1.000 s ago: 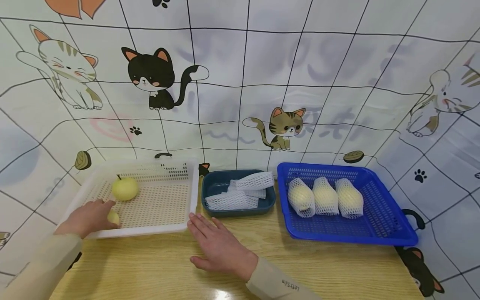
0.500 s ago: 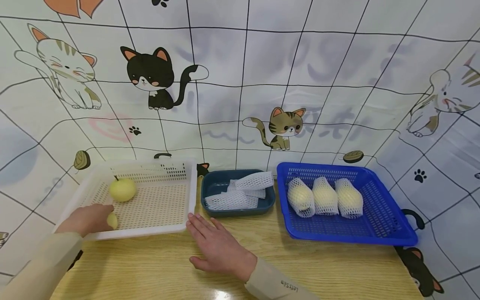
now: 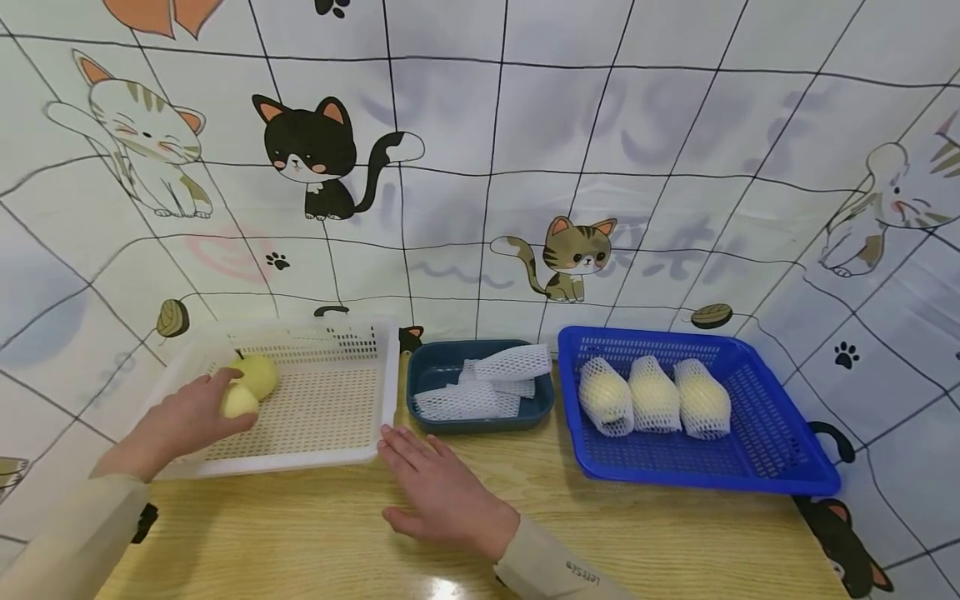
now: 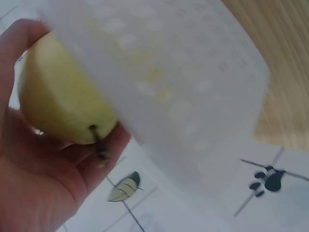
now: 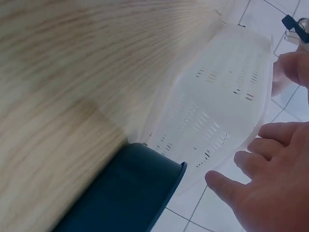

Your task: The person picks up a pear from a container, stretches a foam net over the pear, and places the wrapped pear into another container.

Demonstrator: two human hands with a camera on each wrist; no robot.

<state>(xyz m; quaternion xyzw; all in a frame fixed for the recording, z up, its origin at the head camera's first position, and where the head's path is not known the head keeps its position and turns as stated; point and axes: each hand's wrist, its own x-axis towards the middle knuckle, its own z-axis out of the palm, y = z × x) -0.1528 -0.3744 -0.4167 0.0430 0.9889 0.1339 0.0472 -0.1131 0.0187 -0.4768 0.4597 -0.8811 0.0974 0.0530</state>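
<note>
The left hand point(image 3: 183, 421) is over the near left part of a white basket point(image 3: 322, 408), its fingers curled round a yellow pear point(image 3: 240, 402), with the thumb on the side toward the person. In the left wrist view, the pear's dark stem point(image 4: 99, 145) sticks out near the fingers, and the basket's wall covers part of the fruit. Just behind the held pear, inside the same basket, sits a second pear point(image 3: 260, 372) with its stem up; whether the two touch cannot be told.

The right hand point(image 3: 446, 500) is palm down with nothing in its grip, its fingers extended and its thumb held apart. Its fingertips are at the near right corner of the white basket; how firmly they press cannot be told.

To the right of that basket stands a small dark teal tray point(image 3: 480, 427) with several white foam sleeves point(image 3: 465, 402) lying loosely in it. Farther right, a blue basket point(image 3: 675, 465) holds three pale fruits point(image 3: 654, 396) in foam sleeves, side by side. All three containers stand on a wooden surface point(image 3: 315, 542), before a backdrop point(image 3: 450, 200) printed with cartoon cats.
</note>
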